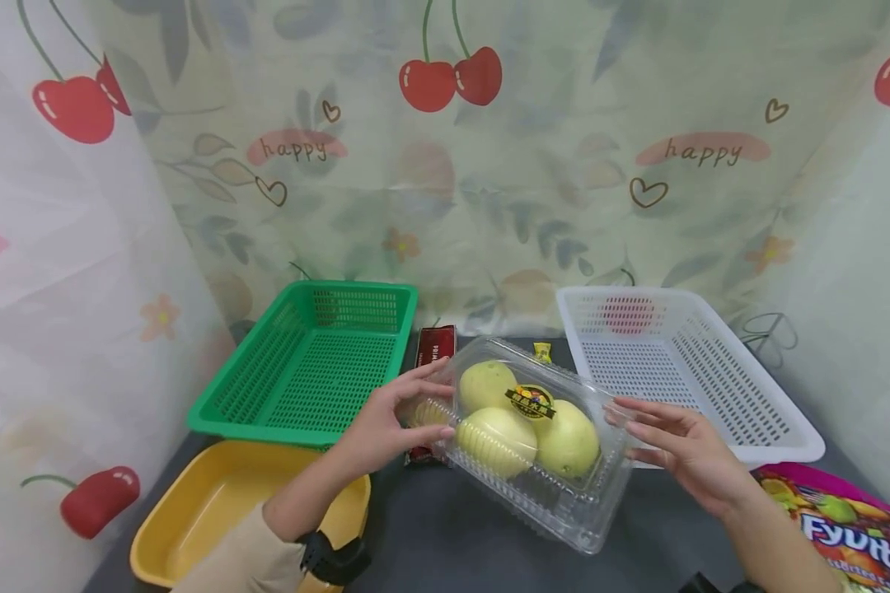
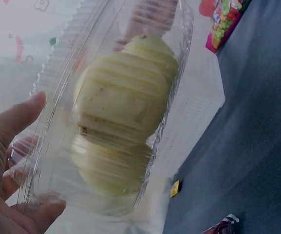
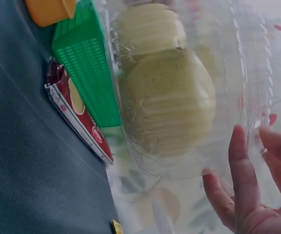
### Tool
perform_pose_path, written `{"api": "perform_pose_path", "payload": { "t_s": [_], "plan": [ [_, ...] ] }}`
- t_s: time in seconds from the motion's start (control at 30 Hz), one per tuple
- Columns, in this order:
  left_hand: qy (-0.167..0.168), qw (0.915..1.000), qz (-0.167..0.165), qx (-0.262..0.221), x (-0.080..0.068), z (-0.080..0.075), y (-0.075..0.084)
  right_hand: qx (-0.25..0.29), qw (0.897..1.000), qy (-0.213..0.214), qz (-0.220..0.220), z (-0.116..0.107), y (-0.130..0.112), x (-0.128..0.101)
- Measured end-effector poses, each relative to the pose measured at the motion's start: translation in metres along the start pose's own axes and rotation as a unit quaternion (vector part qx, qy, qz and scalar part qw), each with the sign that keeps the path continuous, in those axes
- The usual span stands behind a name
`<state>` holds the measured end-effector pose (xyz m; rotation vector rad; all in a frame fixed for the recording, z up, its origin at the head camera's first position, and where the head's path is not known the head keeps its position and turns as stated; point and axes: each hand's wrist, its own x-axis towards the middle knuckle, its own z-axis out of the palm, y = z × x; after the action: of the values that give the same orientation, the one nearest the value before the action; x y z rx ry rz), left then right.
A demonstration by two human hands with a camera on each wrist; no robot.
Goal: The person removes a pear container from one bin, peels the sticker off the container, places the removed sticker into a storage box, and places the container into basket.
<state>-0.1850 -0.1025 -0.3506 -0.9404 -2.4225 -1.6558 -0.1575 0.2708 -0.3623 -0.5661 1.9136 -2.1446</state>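
A clear plastic clamshell box (image 1: 541, 445) holds three round, pale yellow-green fruits (image 1: 498, 443) and bears a dark oval sticker on its lid. The box is raised and tilted, its right side lower in the head view. My left hand (image 1: 400, 420) grips its left end, thumb at the near side and fingers at the far side. At the opposite end my right hand (image 1: 686, 449) holds the rim between thumb and fingers, as the right wrist view also shows. Ridged plastic sides (image 2: 116, 97) blur the fruits in the left wrist view.
A green basket (image 1: 300, 428) stands at back left, with a yellow basin (image 1: 152, 527) before it. White basket (image 1: 771, 457) at back right; a Fyvit bag (image 1: 849, 527) lies before it. Behind the box lie a red packet (image 1: 436, 342) and a small yellow wrapped piece (image 1: 542, 352).
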Motion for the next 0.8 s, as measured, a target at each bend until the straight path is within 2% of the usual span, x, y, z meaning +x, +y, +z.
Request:
{"api": "perform_pose_path", "payload": {
  "t_s": [0.23, 0.5, 0.63, 0.8],
  "plan": [
    [0.061, 0.9978, -0.017, -0.018, -0.021, 0.008, 0.006, -0.094, 0.994, 0.058, -0.012, 0.016, -0.004, -0.002],
    [0.152, 0.9883, -0.002, 0.011, -0.039, 0.018, 0.009, -0.087, 0.991, 0.071, -0.072, 0.034, 0.001, -0.005],
    [0.208, 0.9769, 0.021, 0.043, -0.044, 0.026, 0.006, -0.102, 0.986, 0.088, -0.094, 0.050, 0.003, -0.007],
    [0.270, 0.9538, 0.075, 0.107, -0.048, 0.036, 0.002, -0.101, 0.982, 0.112, -0.113, 0.070, 0.009, -0.010]
  ]
}}
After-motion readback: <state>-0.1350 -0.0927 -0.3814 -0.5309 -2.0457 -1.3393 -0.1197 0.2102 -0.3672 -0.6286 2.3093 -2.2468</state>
